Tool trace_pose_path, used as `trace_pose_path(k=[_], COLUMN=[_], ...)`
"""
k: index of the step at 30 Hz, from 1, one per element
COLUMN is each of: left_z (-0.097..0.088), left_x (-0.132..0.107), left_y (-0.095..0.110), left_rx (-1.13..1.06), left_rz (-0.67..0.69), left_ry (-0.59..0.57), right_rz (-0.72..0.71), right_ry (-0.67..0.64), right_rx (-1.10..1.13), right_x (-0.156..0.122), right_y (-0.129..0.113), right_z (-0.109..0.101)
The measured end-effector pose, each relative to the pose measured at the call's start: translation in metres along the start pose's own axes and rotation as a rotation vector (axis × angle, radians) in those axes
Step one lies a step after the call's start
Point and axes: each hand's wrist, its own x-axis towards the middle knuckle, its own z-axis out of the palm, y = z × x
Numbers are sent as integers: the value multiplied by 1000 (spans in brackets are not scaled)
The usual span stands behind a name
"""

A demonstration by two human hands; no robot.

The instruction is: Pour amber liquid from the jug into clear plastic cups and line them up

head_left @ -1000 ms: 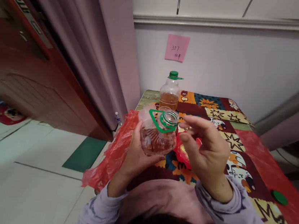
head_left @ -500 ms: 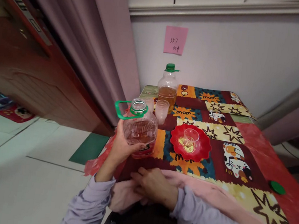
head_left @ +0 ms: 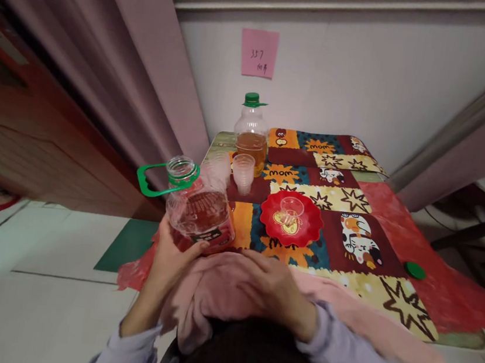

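Note:
My left hand [head_left: 174, 255] is wrapped round the lower side of a big clear plastic bottle [head_left: 201, 212] with a green handle [head_left: 147, 180], a red label and amber liquid inside. The bottle has no cap on and leans to the left, just above the table's near edge. On a pink cloth [head_left: 208, 280] across the near edge rests my right hand [head_left: 276, 286], its fingers stretched toward the bottle's base. Beyond stand two stacks of clear plastic cups, the right stack [head_left: 242, 174] being the plainer to see. A red scalloped plate [head_left: 314, 225] holds a clear cup [head_left: 292, 208].
A second bottle [head_left: 251, 141] of amber liquid, capped green, stands at the back by the wall. A loose green cap [head_left: 415, 270] lies on the right. Patterned mats [head_left: 359, 240] cover the table. A door and curtain [head_left: 159, 71] are close on the left.
The bottle has come nearer to me and leans further left in my left hand. My right hand's fingers have straightened over the cloth. The view has turned slightly right.

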Motion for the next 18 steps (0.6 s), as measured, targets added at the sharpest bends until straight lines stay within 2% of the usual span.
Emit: trace_pose_path(k=[2,4,6,9,11,14,18], left_z=[-6,-12,-16,-20,-24,-36,-64], left_x=[-25,-48,-64,-67,-61,-53,-53], left_y=[-10,-20,-29,-39,-41,-35,-12], left_rx=[160,383,504,651,657,431,52], left_rz=[-174,-255,-238,-210,-186,-146,-343], left_ry=[13,-95,-183,-193,-195,-261,-461], right_rz=[128,364,558,705,737,812,968], right_ry=[146,216,226,231,254,309,350], right_rx=[-99,-279,-417,-491,-441,-307,-145], right_x=[-51,-109,-166,-225,-241,-242,-241], right_y=[24,50,70,80,75,63,50], right_z=[-38,-72,-96,-113,-115,-121,-146])
